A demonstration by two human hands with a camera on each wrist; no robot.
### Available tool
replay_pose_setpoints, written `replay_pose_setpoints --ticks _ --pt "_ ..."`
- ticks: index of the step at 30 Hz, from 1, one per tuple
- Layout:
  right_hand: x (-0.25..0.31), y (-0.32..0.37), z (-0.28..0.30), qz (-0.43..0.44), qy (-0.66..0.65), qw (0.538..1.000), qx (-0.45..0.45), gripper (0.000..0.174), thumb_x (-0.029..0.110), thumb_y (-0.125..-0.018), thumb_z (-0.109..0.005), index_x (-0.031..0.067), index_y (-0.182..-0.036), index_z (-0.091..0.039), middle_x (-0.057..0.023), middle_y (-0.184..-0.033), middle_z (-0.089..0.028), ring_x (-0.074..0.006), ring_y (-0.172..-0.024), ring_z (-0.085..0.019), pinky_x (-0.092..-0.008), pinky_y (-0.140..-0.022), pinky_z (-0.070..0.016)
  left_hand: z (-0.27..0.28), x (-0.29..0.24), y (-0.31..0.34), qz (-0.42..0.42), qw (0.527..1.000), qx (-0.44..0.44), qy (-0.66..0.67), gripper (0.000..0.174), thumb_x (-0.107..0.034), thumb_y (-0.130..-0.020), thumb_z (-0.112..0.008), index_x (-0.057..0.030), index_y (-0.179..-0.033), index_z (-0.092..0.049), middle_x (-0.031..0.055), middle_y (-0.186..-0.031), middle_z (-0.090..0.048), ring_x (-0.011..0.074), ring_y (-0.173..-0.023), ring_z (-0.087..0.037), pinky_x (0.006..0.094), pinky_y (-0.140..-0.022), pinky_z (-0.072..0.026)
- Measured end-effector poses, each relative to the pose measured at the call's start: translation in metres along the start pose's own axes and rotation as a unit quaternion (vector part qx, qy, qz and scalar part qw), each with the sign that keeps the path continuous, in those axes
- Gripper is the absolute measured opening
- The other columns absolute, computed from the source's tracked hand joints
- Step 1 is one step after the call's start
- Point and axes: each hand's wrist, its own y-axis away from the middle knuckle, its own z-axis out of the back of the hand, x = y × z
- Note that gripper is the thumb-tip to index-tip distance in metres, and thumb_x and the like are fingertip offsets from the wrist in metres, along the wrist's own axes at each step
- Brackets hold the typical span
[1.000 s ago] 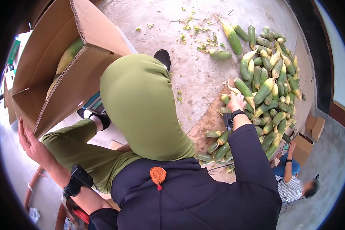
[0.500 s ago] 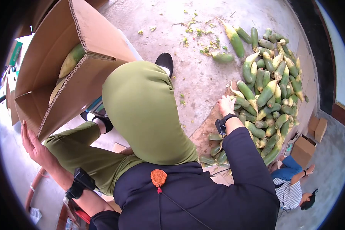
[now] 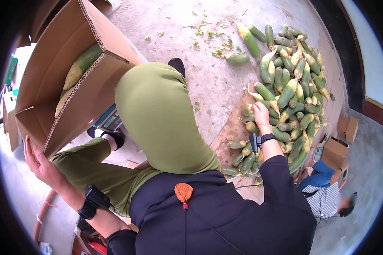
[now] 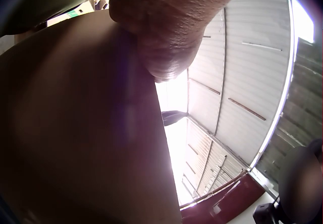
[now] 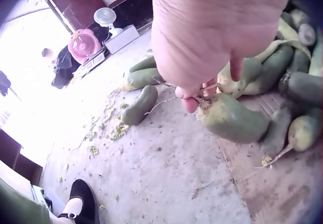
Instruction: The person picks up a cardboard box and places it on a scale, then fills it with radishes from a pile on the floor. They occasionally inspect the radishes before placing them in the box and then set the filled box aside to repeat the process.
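In the head view, my right hand [image 3: 261, 115] is at the left edge of a heap of green radishes [image 3: 288, 88] on the floor. The right wrist view shows its fingertips [image 5: 190, 104] pinching thin, stringy roots at the pale end of a green radish [image 5: 234, 120]. Loose root strands stick out on both sides of the fingers. My left hand [image 3: 40, 165] lies with straight fingers along the near side of a tall cardboard box [image 3: 87, 87]. Large radishes [image 3: 81, 64] show inside that box. In the left wrist view the box's dark wall fills much of the picture.
Leaf scraps [image 3: 219, 34] litter the concrete floor beyond my knees. A flat cardboard sheet [image 3: 225, 131] lies under the heap. A scale [image 3: 110, 119] sits beside the box. Another person [image 3: 325, 199] is at the right, near smaller boxes [image 3: 334, 153]. A pink fan [image 5: 84, 46] stands further off.
My right hand moved left to the heap's edge, then back right to the radishes, fingers now pinching thin roots. My left hand stays at the box. The other person's arm has shifted.
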Motion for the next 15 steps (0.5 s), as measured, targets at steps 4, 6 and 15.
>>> replay_pose_setpoints --ticks 4,6,15 --pt "-0.003 0.031 0.026 -0.106 -0.053 0.991 -0.059 0.018 0.016 -0.081 -0.058 0.0012 -0.083 -0.067 -0.0128 -0.083 -0.062 -0.0237 -0.082 -0.06 -0.0319 -0.076 -0.0449 0.0 0.0 0.001 0.005 1.0 -0.001 0.005 0.03 -0.015 -0.095 -0.045 0.0017 -0.118 -0.056 0.0114 -0.124 -0.054 0.0223 -0.116 -0.047 0.0327 -0.1 -0.0346" --pt "-0.009 0.034 0.047 -0.101 -0.063 0.99 -0.077 0.018 0.016 -0.083 -0.056 0.0012 -0.083 -0.067 -0.0111 -0.084 -0.063 -0.0211 -0.082 -0.06 -0.0305 -0.077 -0.0448 0.0 0.002 -0.001 0.001 1.0 -0.009 0.007 0.03 -0.014 -0.095 -0.046 0.0018 -0.118 -0.056 0.0117 -0.123 -0.054 0.0226 -0.116 -0.048 0.0329 -0.1 -0.0347" --pt "0.212 0.001 0.175 0.102 -0.135 0.976 -0.135 0.015 0.013 -0.093 -0.052 0.0008 -0.092 -0.061 -0.0023 -0.083 -0.061 -0.0119 -0.079 -0.057 -0.0256 -0.073 -0.0463 0.004 -0.004 -0.003 -0.036 0.999 -0.032 0.0 0.025 -0.009 -0.087 -0.056 -0.002 -0.11 -0.061 0.0126 -0.115 -0.057 0.0264 -0.108 -0.05 0.0368 -0.097 -0.0349"
